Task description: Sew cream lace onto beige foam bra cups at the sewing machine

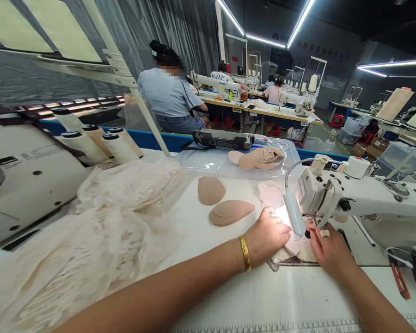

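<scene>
My left hand (268,236), with a gold bangle at the wrist, is closed on a pale pink bra cup (292,246) at the sewing machine (317,187). The cup is partly hidden by my fingers. My right hand (333,249) is beside the needle area, its thumb and fingers pinched together. What they grip is too small and too hidden to make out. A small lamp (294,215) shines on the work and covers part of it. Just beyond my left hand lies a lace-edged cup (271,194). Two beige foam cups (211,190) rest to its left.
Sheer cream lace fabric (125,249) is heaped on the left. Behind the work, a clear plastic lid (208,162) bears stacked cups (261,158) and a black Claison case (223,138). Red-handled snips (399,280) lie at right. Co-workers sit at machines farther back.
</scene>
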`<action>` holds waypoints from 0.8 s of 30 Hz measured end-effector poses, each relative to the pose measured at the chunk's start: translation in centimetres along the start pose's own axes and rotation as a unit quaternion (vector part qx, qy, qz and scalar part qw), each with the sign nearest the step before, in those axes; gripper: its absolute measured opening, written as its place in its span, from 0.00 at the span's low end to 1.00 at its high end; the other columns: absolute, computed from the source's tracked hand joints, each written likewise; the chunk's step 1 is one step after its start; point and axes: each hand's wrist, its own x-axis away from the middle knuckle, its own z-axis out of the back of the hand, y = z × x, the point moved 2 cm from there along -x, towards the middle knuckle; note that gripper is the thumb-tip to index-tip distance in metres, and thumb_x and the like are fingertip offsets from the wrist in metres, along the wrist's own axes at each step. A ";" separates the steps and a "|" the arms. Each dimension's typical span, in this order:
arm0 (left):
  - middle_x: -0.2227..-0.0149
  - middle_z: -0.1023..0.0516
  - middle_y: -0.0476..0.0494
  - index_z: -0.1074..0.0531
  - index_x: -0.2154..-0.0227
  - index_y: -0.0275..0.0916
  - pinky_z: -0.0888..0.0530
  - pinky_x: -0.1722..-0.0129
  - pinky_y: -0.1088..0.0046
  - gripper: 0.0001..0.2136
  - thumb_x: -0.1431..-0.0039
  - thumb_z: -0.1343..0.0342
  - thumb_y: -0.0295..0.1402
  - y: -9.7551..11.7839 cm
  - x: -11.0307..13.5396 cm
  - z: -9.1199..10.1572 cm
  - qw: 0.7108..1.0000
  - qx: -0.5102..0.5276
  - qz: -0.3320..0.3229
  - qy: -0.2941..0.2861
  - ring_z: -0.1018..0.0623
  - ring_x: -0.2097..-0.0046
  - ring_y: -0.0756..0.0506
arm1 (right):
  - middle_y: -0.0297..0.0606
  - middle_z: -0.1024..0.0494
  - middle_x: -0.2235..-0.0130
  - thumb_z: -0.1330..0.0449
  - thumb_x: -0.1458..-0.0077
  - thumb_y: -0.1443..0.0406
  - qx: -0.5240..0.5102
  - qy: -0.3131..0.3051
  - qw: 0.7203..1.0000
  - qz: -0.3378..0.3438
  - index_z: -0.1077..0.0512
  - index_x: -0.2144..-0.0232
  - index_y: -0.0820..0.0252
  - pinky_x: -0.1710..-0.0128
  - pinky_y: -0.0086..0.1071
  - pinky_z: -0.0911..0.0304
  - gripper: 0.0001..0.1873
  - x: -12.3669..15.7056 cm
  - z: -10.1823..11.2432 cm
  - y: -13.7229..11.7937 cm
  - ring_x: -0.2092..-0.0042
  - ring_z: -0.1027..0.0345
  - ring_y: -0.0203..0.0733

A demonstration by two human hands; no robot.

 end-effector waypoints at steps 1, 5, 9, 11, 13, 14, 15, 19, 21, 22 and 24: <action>0.70 0.25 0.48 0.30 0.72 0.39 0.37 0.52 0.59 0.09 0.48 0.46 0.17 0.0 0.0 0.0 1.000 -0.001 0.000 -0.001 0.27 0.68 0.45 | 0.45 0.19 0.62 0.50 0.32 0.71 -0.004 0.002 1.000 0.000 0.27 0.57 0.58 0.63 0.42 0.25 0.12 0.0 -0.1 0.1 0.61 0.24 0.50; 0.71 0.25 0.48 0.30 0.72 0.39 0.37 0.53 0.59 0.09 0.46 0.46 0.17 0.2 0.0 0.2 1.000 -0.002 0.001 0.001 0.28 0.68 0.45 | 0.46 0.19 0.63 0.50 0.32 0.71 -0.001 0.016 1.000 0.012 0.27 0.59 0.58 0.63 0.44 0.24 0.11 -0.2 0.0 0.0 0.62 0.23 0.50; 0.72 0.25 0.49 0.30 0.72 0.39 0.38 0.53 0.59 0.10 0.46 0.47 0.17 0.4 0.1 0.2 1.000 0.006 0.004 0.006 0.28 0.69 0.45 | 0.45 0.19 0.64 0.49 0.32 0.72 0.004 0.021 1.000 0.023 0.27 0.60 0.59 0.63 0.44 0.24 0.11 -0.4 0.2 -0.3 0.63 0.24 0.49; 0.72 0.25 0.49 0.30 0.72 0.39 0.38 0.53 0.58 0.10 0.46 0.48 0.17 0.4 0.1 0.1 1.000 0.010 0.005 0.009 0.28 0.68 0.45 | 0.45 0.20 0.65 0.48 0.32 0.72 0.012 0.027 0.999 0.025 0.27 0.60 0.60 0.63 0.43 0.25 0.10 -0.4 0.2 -0.4 0.64 0.25 0.48; 0.72 0.25 0.49 0.30 0.72 0.39 0.37 0.53 0.58 0.10 0.46 0.48 0.16 0.4 0.2 0.1 1.000 0.011 0.006 0.011 0.28 0.68 0.46 | 0.44 0.20 0.66 0.48 0.32 0.72 0.017 0.030 0.999 0.025 0.26 0.61 0.60 0.64 0.41 0.26 0.11 -0.4 0.2 -0.4 0.64 0.25 0.48; 0.72 0.25 0.50 0.30 0.72 0.39 0.37 0.53 0.58 0.10 0.46 0.47 0.16 0.4 0.2 0.1 1.000 0.011 0.006 0.010 0.28 0.68 0.46 | 0.44 0.20 0.66 0.48 0.32 0.72 0.020 0.029 0.999 0.025 0.26 0.62 0.60 0.64 0.40 0.26 0.11 -0.4 0.2 -0.4 0.64 0.25 0.48; 0.72 0.25 0.50 0.30 0.71 0.39 0.37 0.53 0.58 0.10 0.47 0.47 0.16 0.4 0.1 0.1 1.000 0.012 0.006 0.008 0.27 0.68 0.46 | 0.45 0.20 0.65 0.48 0.32 0.71 0.024 0.029 0.999 0.027 0.26 0.62 0.60 0.64 0.40 0.27 0.11 -0.4 0.1 -0.4 0.64 0.26 0.48; 0.70 0.23 0.48 0.28 0.69 0.39 0.36 0.53 0.59 0.10 0.47 0.46 0.17 0.1 0.0 0.1 1.000 0.011 0.011 -0.009 0.26 0.67 0.45 | 0.44 0.20 0.65 0.47 0.32 0.71 0.032 0.020 0.999 0.029 0.26 0.62 0.60 0.63 0.38 0.31 0.10 -0.1 0.2 -0.2 0.64 0.27 0.47; 0.69 0.23 0.47 0.28 0.69 0.39 0.36 0.52 0.58 0.08 0.45 0.46 0.19 0.1 0.0 0.1 1.000 0.011 0.014 -0.013 0.26 0.66 0.45 | 0.41 0.21 0.66 0.48 0.33 0.71 0.015 -0.016 0.999 0.027 0.26 0.60 0.60 0.64 0.37 0.33 0.10 0.1 0.3 -0.2 0.64 0.30 0.46; 0.69 0.23 0.47 0.29 0.69 0.39 0.37 0.52 0.58 0.07 0.44 0.45 0.20 0.2 0.1 0.1 1.000 0.010 0.017 -0.013 0.26 0.66 0.44 | 0.40 0.22 0.66 0.48 0.33 0.72 0.000 -0.045 0.999 0.028 0.26 0.60 0.59 0.64 0.36 0.35 0.11 0.2 0.3 -0.2 0.65 0.31 0.46; 0.69 0.24 0.48 0.31 0.71 0.39 0.37 0.53 0.57 0.05 0.44 0.45 0.23 0.7 0.4 0.1 1.000 0.012 0.019 -0.009 0.27 0.67 0.44 | 0.38 0.23 0.66 0.49 0.36 0.73 -0.035 -0.111 0.992 0.038 0.27 0.60 0.57 0.66 0.34 0.38 0.12 0.3 0.5 -0.3 0.65 0.34 0.44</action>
